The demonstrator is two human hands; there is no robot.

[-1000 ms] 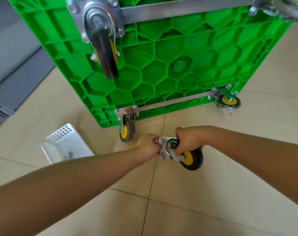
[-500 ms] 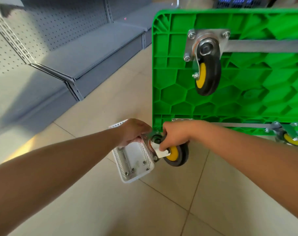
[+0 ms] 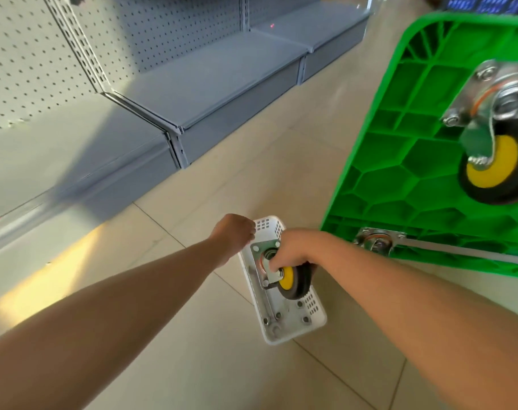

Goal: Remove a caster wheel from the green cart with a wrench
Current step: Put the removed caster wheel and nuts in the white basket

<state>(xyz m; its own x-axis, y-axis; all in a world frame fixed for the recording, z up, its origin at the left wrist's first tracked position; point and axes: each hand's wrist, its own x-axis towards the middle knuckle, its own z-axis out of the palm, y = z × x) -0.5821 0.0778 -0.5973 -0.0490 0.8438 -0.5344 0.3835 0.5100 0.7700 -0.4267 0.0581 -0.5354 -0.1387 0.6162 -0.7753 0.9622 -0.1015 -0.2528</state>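
A: Head view, where's the wheel?
B: Loose caster wheel (image 3: 287,276) off the green cart (image 3: 414,173), over the white basket (image 3: 318,322). Right hand (image 3: 293,248) grips its fork, fingers curled round it.
A: Left hand (image 3: 234,233)?
B: At the basket's far rim, fingers curled; holding anything, can't tell.
A: Basket contents?
B: Bolts (image 3: 303,319), wrench (image 3: 266,306) along the left wall.

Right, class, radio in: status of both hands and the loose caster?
Right hand grips detached caster wheel over white basket. Left hand curled, contents unseen. Nothing in the way.
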